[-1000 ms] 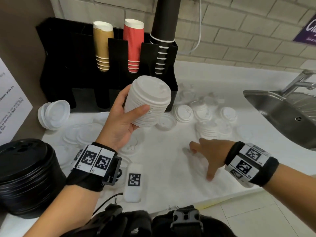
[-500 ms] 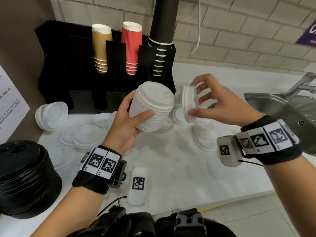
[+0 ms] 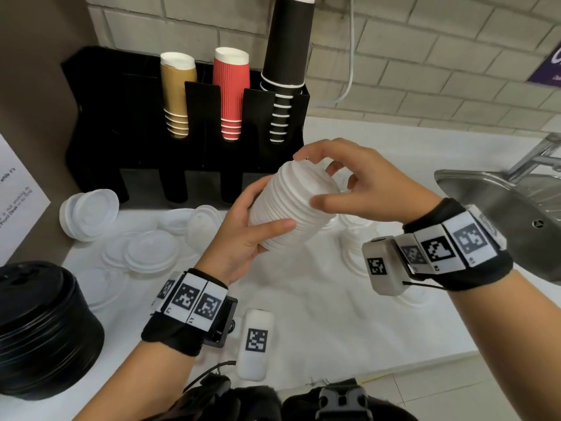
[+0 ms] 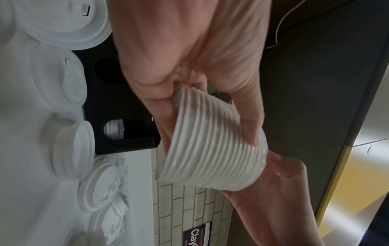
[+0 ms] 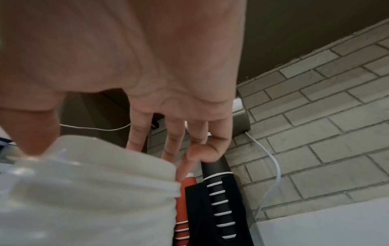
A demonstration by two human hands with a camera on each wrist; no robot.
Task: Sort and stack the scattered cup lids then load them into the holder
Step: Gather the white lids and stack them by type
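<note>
My left hand point(image 3: 267, 208) grips a tall stack of white cup lids point(image 3: 291, 208) around its side, tilted, above the white counter in front of the black holder point(image 3: 212, 153). My right hand point(image 3: 308, 179) pinches the top lid of that stack between thumb and index finger, which span its rim. The left wrist view shows the ribbed lid stack point(image 4: 210, 149) held by my left hand point(image 4: 210, 133). In the right wrist view, my right hand point(image 5: 105, 159) has its thumb on the near rim of the stack point(image 5: 84, 191) and its fingers past the far rim.
Loose white lids point(image 3: 151, 250) lie on the counter, with a short stack on its side point(image 3: 91, 214) at left and another point(image 3: 355, 238) at right. Black lids point(image 3: 39, 329) are piled front left. The holder has brown, red and black cups. A steel sink point(image 3: 516, 214) is at right.
My right hand picked a lid off the counter, carried it up and left, and now holds it on top of the stack. My left hand kept hold of the stack.
</note>
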